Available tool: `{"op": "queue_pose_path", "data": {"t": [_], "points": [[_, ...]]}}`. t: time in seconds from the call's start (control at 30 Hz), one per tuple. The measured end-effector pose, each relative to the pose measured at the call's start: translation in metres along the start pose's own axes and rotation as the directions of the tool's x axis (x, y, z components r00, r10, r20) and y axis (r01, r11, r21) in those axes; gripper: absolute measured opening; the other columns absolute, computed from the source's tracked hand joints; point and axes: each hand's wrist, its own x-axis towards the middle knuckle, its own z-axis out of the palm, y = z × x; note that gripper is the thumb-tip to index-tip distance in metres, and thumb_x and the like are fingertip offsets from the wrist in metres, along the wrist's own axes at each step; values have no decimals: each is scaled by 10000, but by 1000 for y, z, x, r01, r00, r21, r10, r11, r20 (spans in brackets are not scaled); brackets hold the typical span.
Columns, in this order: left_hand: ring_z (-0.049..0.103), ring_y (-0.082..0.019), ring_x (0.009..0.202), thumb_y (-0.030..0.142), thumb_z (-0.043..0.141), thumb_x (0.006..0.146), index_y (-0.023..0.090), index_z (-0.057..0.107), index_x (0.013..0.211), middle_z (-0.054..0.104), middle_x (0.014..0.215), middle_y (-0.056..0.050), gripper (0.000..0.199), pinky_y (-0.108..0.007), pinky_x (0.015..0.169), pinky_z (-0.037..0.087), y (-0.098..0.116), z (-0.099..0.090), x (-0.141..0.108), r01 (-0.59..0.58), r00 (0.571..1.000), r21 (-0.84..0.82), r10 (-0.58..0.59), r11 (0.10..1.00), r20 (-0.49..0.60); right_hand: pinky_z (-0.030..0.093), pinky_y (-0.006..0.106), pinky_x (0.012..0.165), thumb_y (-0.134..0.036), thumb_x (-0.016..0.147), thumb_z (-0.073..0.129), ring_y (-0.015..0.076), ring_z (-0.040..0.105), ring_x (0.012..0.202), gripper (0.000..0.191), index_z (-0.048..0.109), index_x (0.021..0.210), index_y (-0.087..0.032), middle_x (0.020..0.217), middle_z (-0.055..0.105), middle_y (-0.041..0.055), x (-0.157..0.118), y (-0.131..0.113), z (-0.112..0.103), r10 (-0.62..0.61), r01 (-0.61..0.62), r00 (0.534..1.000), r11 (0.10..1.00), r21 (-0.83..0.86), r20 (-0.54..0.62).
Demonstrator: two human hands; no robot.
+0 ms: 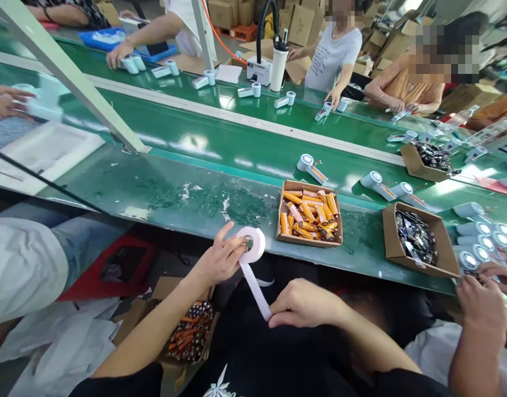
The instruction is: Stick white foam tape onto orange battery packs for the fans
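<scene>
- White tape roll (257,243): held at the near edge of the green table (162,182), overlapping that edge in view; whether it touches cannot be told. Its flat face and core hole are turned up towards the camera, its rounded rim showing on the right.
- Tape strip (255,291): leaves the roll's lower left side and runs straight and taut, its long axis slanting down and rightward, away from the table's near edge and over the lap.
- Left hand (224,256): partly curled, fingertips at the roll's core and gripping it, index finger raised towards the table.
- Right hand (305,303): closed, thumb and forefinger pinching the strip's free end, below the near edge.
- Open room: beyond the roll, a stretch of tabletop bearing white scraps (225,205) runs left along the near edge to the white tray (82,138).
- Right limit: the cardboard box (309,240) of orange-wrapped cylinders (307,212) stands just beside the roll, its front wall close to the near edge.
- Farther right along that edge: a second carton (421,268) of dark metallic parts (414,237), then a co-worker's hands (483,298).
- Below the left forearm: a floor-side carton (166,286), beneath table level.
</scene>
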Motion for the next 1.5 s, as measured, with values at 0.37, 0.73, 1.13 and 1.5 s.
{"op": "queue_pose_path", "data": {"t": [0.37,0.73,1.13,1.5], "points": [[367,-423,1515,11,626,845,179,704,1115,722,1241,-119,327,-651,1159,483,20,15,53,152,982,15,-149,988,-119,497,371,1019,-171,925,648,324,634,1235,337,710,1253,-131,1322,696,194,96,75,-165,320,-615,772,592,-520,-549],[429,-404,1484,29,611,853,186,730,1158,724,1265,-112,363,-653,1201,451,16,21,65,148,989,13,-148,989,-12,502,362,955,-285,935,671,303,717,1021,206,803,916,-127,1034,788,181,89,96,-183,352,-600,737,734,-319,-577],[313,-364,1581,-26,644,875,237,739,1197,720,1322,-72,426,-523,1122,610,5,7,58,45,995,-18,-43,999,87,575,460,1034,-447,868,783,287,735,1094,447,783,1255,-223,1205,787,70,20,48,-129,252,-79,688,958,275,-680],[535,-289,1440,11,601,950,220,743,1095,737,1189,-42,291,-389,1070,619,8,-32,98,-208,964,197,167,958,206,654,415,898,-379,701,935,266,790,960,577,746,1212,-189,1007,819,67,17,39,-99,359,-12,845,754,657,-396]]}}
